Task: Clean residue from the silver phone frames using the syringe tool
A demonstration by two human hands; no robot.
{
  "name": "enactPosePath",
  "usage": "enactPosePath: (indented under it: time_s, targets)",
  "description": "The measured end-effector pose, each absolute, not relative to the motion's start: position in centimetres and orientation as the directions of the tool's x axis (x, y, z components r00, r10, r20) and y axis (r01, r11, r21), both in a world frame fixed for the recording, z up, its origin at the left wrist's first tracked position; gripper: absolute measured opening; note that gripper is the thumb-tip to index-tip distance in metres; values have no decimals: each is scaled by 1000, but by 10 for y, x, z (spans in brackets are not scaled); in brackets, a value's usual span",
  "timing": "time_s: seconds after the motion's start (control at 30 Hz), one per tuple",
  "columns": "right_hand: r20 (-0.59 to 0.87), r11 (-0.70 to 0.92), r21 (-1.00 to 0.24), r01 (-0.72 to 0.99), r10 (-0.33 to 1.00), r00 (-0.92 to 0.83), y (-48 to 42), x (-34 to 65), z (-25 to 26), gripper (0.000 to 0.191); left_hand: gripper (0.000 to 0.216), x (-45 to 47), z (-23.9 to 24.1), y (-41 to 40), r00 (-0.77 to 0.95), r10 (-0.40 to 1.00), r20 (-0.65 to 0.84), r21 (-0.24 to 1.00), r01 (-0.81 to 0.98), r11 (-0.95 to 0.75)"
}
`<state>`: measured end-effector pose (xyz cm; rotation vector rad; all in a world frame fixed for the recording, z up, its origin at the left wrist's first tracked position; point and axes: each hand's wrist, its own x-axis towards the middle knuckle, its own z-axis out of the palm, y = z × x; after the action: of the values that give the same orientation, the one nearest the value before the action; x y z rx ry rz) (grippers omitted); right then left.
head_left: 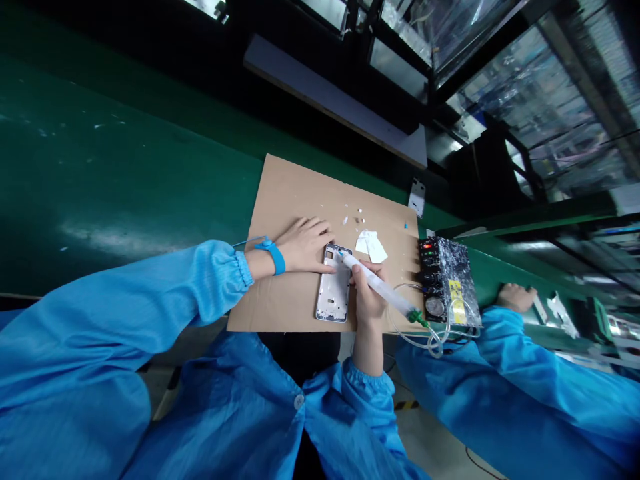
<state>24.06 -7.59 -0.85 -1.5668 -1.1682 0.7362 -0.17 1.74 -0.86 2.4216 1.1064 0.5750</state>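
Gripping a translucent syringe (383,290) like a pen, the right hand (369,297) angles it, in the head view, over the upper part of a phone frame (334,297). Frame lies flat on a cardboard sheet (280,200), near its front edge. Left hand (306,247), banded by a blue wrist strap (273,253), rests palm down with fingers extended, not closed around anything, thumb at the frame's left edge. Contact between syringe tip and frame is too small to confirm; the barrel masks part of the right-hand fingers. Clear tubing (435,345) loops from the syringe's green end to a speckled control box (457,263); panel lettering illegible. At right, a co-worker's hand (517,297) rests near blurred parts, the sleeve cut off by the picture edge. Surface: white papers (371,246) and small crumbs on the cardboard, a loose panel (417,198) beyond its far right corner, all on a scuffed green bench (150,180). Room: a pale shelf board (330,93) above, dark racking behind, mostly in shadow.
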Motion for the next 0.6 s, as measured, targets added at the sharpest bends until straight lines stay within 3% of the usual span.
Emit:
enactPosePath:
  time_s: [0.6]
  targets:
    - [110,-20,-938,346,929,352,-75,240,-6,57,67,-1,-10,18,596,778,201,537,597,-596]
